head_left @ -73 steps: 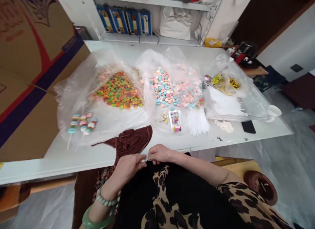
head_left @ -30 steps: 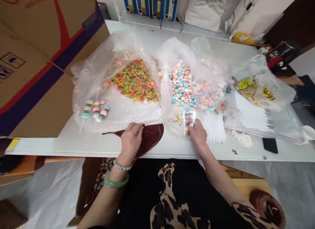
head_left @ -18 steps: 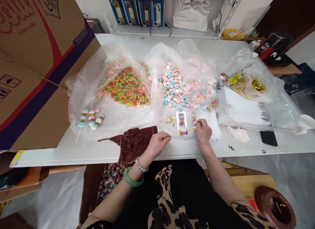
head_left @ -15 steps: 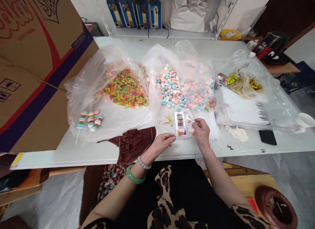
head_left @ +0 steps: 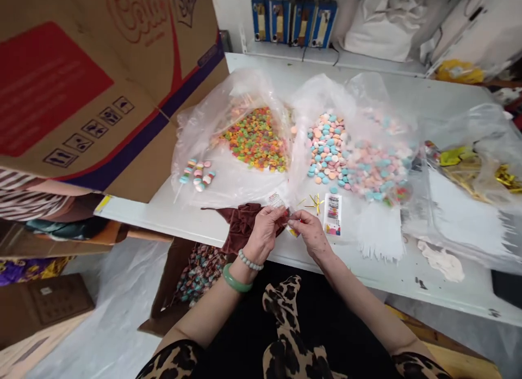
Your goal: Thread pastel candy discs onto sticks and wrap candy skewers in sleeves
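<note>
Both my hands meet over the near edge of the white table, pinching one small clear printed bag between them. My left hand grips its upper part; my right hand grips its lower end. Under my left hand lies a dark red cloth. A second small printed bag lies flat just right of my right hand, next to some yellow twist ties. Behind are open plastic bags of bright ring candies and pastel round candies. Finished candy skewers lie at the left.
A big cardboard box stands at the table's left end. A stack of white bags and a plastic bag with gold items lie to the right. Blue boxes line the back shelf. A bag of candies sits below the table.
My right hand picked up a small printed bag from beside the other one and brought it toward me; my left hand left the cloth and joined it. The view swung left.
</note>
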Demonstrator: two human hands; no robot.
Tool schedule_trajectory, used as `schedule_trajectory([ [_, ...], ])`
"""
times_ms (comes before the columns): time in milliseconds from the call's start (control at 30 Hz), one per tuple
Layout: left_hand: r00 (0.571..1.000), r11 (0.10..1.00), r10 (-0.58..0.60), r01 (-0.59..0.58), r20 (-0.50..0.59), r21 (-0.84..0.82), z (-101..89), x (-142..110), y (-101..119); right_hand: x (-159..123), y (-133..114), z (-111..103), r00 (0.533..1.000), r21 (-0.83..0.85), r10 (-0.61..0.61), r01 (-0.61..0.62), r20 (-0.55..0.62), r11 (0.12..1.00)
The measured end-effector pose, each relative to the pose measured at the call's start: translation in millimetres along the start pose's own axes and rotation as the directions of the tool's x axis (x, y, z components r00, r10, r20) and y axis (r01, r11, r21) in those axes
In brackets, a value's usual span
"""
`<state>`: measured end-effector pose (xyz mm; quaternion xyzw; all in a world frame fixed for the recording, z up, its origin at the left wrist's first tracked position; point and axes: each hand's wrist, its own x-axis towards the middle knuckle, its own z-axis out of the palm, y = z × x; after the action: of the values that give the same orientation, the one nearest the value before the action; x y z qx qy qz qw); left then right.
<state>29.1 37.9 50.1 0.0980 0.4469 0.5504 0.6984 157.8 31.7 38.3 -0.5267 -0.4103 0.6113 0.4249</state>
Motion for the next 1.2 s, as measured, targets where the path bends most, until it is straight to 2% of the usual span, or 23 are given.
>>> schedule_trajectory([
  [67, 0.998, 0.999, -0.020, 0.018, 0.060, 0.027, -10.6, 0, 10, 8, -2, 13, 0.999, -0.009, 0.012, -0.012, 0.031, 1.000],
  [167, 0.991, 0.986, -0.064, 0.046, 0.114, 0.160, -32.5, 3, 23, 25, -7, 30, 0.985, -0.099, 0.086, -0.072, 0.151, 0.993],
  [233, 0.997, 0.981, -0.039, 0.024, 0.071, 0.195, -50.2, 7, 31, 37, -9, 44, 0.960, -0.202, 0.160, -0.114, 0.231, 0.973],
  [300, 0.999, 0.987, 0.027, -0.024, -0.021, 0.161, -67.5, 13, 39, 47, -8, 62, 0.940, -0.244, 0.187, -0.117, 0.287, 0.963],
  [400, 0.978, 0.991, 0.133, -0.129, -0.161, 0.033, -87.5, 18, 52, 57, -3, 94, 0.937, -0.192, 0.113, -0.051, 0.331, 0.980],
  [500, 0.957, 0.974, 0.182, -0.207, -0.225, -0.091, -102.0, 19, 66, 64, 1, 126, 0.918, -0.239, 0.092, 0.004, 0.385, 0.971],
  [567, 0.940, 0.964, 0.225, -0.252, -0.255, -0.081, -114.2, 17, 77, 69, 2, 145, 0.907, -0.355, 0.110, 0.046, 0.406, 0.934],
  [667, 0.932, 0.964, 0.266, -0.262, -0.247, 0.048, -142.3, 11, 93, 80, 1, 169, 0.876, -0.500, 0.132, 0.137, 0.465, 0.855],
  [733, 0.942, 0.972, 0.236, -0.229, -0.241, 0.057, -165.9, 6, 103, 90, 0, 185, 0.822, -0.509, 0.137, 0.202, 0.552, 0.837],
  [800, 0.927, 0.973, 0.222, -0.230, -0.303, 0.009, -188.6, 1, 110, 101, 1, 204, 0.793, -0.502, 0.086, 0.294, 0.603, 0.813],
  [833, 0.905, 0.968, 0.232, -0.250, -0.356, -0.005, -198.4, -1, 112, 107, 2, 214, 0.793, -0.518, 0.044, 0.353, 0.607, 0.779],
  [900, 0.862, 0.956, 0.263, -0.292, -0.434, 0.001, -212.8, -3, 114, 120, 4, 235, 0.791, -0.595, -0.025, 0.480, 0.611, 0.645],
  [967, 0.846, 0.949, 0.284, -0.317, -0.452, 0.003, -220.0, -4, 115, 131, 8, 252, 0.770, -0.674, -0.023, 0.572, 0.637, 0.467],
  [1033, 0.838, 0.937, 0.313, -0.350, -0.446, -0.001, -220.9, -5, 116, 138, 10, 262, 0.755, -0.714, 0.007, 0.617, 0.656, 0.332],
  [1100, 0.823, 0.925, 0.344, -0.379, -0.451, 0.014, -217.4, -6, 121, 141, 10, 261, 0.762, -0.734, 0.021, 0.615, 0.647, 0.287],
  [1200, 0.820, 0.924, 0.360, -0.378, -0.444, 0.052, -208.3, -8, 136, 139, 5, 240, 0.799, -0.759, 0.004, 0.569, 0.601, 0.318],
])
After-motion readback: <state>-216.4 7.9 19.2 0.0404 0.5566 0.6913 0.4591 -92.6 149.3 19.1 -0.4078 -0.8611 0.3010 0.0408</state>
